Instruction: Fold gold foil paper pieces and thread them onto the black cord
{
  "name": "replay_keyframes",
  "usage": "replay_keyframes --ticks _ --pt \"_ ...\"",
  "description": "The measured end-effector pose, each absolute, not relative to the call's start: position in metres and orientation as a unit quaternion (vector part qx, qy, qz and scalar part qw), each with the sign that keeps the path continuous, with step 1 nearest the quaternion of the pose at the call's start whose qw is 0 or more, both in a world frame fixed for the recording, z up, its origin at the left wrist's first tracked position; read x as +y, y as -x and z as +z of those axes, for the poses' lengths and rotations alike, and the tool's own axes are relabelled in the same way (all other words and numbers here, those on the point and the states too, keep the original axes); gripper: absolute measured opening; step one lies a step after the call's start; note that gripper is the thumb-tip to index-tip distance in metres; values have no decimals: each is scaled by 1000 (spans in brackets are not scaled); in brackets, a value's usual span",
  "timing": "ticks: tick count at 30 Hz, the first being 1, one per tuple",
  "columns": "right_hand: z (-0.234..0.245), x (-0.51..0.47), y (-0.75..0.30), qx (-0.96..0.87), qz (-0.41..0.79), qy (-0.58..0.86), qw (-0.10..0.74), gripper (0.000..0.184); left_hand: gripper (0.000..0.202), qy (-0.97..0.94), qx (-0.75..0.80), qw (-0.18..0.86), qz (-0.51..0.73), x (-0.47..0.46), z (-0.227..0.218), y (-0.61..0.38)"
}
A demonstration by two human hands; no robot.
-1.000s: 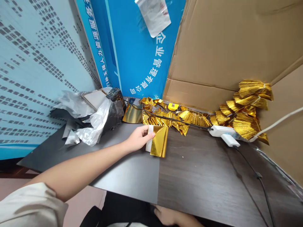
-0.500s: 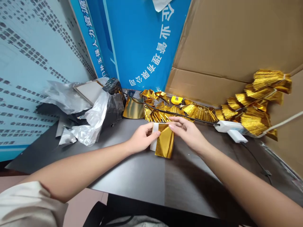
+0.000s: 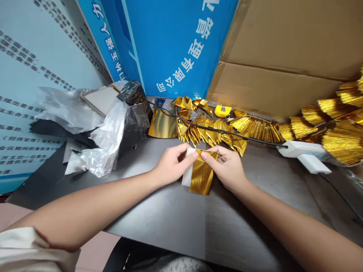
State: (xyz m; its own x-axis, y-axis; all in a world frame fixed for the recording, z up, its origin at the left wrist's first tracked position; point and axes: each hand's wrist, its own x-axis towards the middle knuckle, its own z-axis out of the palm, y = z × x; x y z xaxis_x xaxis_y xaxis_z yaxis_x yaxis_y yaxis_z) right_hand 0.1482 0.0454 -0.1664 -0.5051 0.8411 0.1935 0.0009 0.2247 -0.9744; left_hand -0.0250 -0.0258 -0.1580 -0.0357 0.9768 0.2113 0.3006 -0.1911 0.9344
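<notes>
Between my two hands is a folded sheet of gold foil paper (image 3: pixel 202 177), its white backing showing as a strip along the left side. My left hand (image 3: pixel 173 163) pinches its upper left part, thumb on the front. On the upper right, my right hand (image 3: pixel 228 164) grips the same sheet, its thumb pressed on the gold face and its fingers behind. The two thumbs are close together near the top edge. Beyond the hands lie several folded gold paper pieces (image 3: pixel 210 130) and a flat gold sheet stack (image 3: pixel 163 124).
A yellow tape measure (image 3: pixel 222 111) sits at the back. A black cable (image 3: pixel 227 131) crosses to a white power strip (image 3: pixel 300 149). Pleated gold fans (image 3: pixel 342 141) lie at right. Crumpled plastic wrapping (image 3: pixel 106 147) is at left on the dark table (image 3: pixel 159 219). Cardboard (image 3: pixel 278 49) stands behind.
My right hand has gone from touching the sheet's top edge with extended fingers to gripping it with thumb in front. The view has shifted, so the background sits differently.
</notes>
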Motion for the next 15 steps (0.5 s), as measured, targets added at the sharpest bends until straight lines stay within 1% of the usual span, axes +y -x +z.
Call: replay_keyframes --ticks 4,15 --pt "-166 43 -150 -682 541 301 390 40 37 -592 530 358 490 -25 -156 24" --pt "-165 39 -150 -663 566 304 383 35 38 -597 536 347 486 -27 -155 24"
